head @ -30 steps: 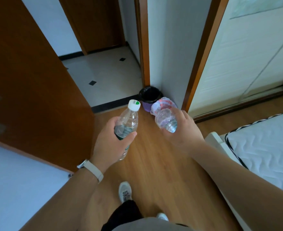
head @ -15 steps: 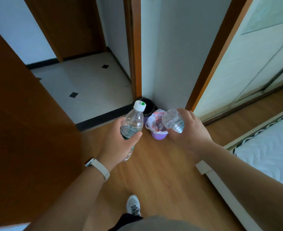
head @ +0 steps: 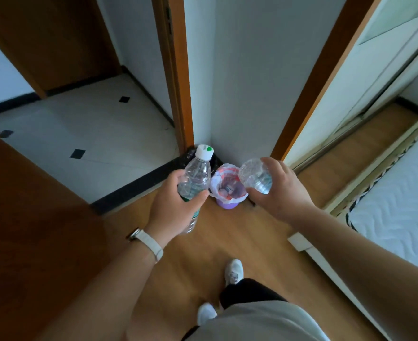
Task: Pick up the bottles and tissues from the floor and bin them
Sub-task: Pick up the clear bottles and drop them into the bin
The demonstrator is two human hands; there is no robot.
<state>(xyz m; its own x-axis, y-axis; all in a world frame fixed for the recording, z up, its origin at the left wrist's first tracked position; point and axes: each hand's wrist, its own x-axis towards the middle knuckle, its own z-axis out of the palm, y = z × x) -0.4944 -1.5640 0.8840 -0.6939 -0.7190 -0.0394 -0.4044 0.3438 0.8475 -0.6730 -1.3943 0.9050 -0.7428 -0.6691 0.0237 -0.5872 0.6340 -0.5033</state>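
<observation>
My left hand [head: 173, 205] grips a clear plastic bottle [head: 195, 175] with a white cap, held upright just left of the bin. In my right hand [head: 281, 193] is a second clear bottle [head: 254, 175], its base turned toward the camera, right of and above the bin's rim. The small purple bin [head: 227, 205], lined with a white bag, stands on the wood floor in the wall corner between my two hands. Rubbish lies inside it. No tissues show on the floor.
A black bin [head: 214, 161] stands behind the purple one, mostly hidden by the left bottle. An open wooden door [head: 31, 217] fills the left. A mattress [head: 399, 217] and its bed frame lie to the right. My shoes [head: 233, 270] stand on the wood floor below.
I have walked closer to the corner; the bins look larger and nearer. Both hands still hold their bottles, now on either side of the purple bin.
</observation>
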